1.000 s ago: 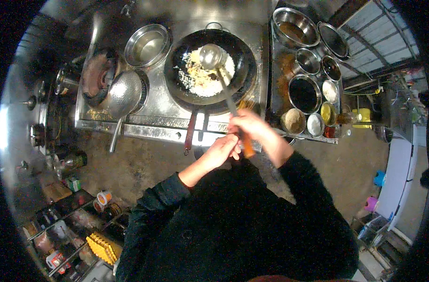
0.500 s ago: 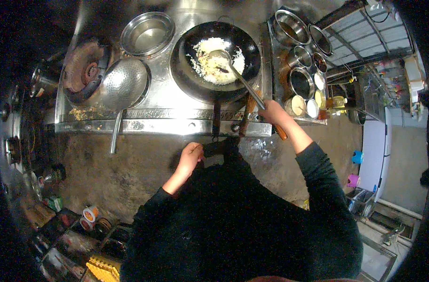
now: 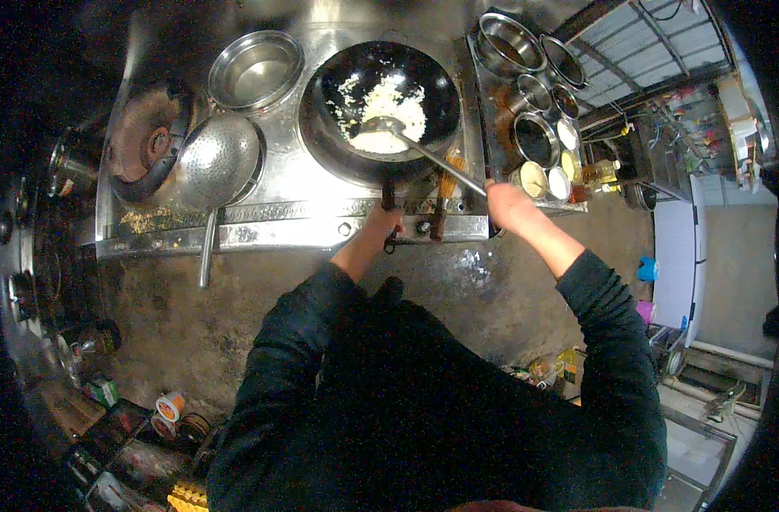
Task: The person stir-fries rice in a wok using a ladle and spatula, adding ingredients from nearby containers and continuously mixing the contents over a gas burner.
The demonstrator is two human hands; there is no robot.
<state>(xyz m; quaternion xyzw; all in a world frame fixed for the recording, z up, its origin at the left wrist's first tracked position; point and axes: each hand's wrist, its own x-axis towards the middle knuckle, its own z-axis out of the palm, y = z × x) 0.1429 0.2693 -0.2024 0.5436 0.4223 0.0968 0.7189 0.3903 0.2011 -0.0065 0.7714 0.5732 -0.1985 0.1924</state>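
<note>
A: Materials first, what've we got?

B: Biggest down: a shiny steel counter (image 3: 279, 188), smudged, with yellowish crumbs (image 3: 151, 224) at front left. On its right part sits our wok (image 3: 436, 102), black, round, glossy inside. Our left hand (image 3: 378, 232) is wrapped round the wok's handle at the near edge. Over left there's a steel strainer (image 3: 219, 162) full of tiny holes, then a smooth round basin (image 3: 223, 84) behind it. Our right hand (image 3: 513, 207) is clenched on the long, thin ladle (image 3: 445, 166), its bowl down in the wok.

A: Any labels?

B: Orange-and-white tub (image 3: 169, 406), lower left, but the print's too small for us to read.

A: And what's in stuff?

B: White rice (image 3: 398, 98) in the wok, clumped mid-pan, loose grains around. Out right, beige stuff (image 3: 534, 178) and white stuff (image 3: 559, 183) fill two round containers side by side.
</note>
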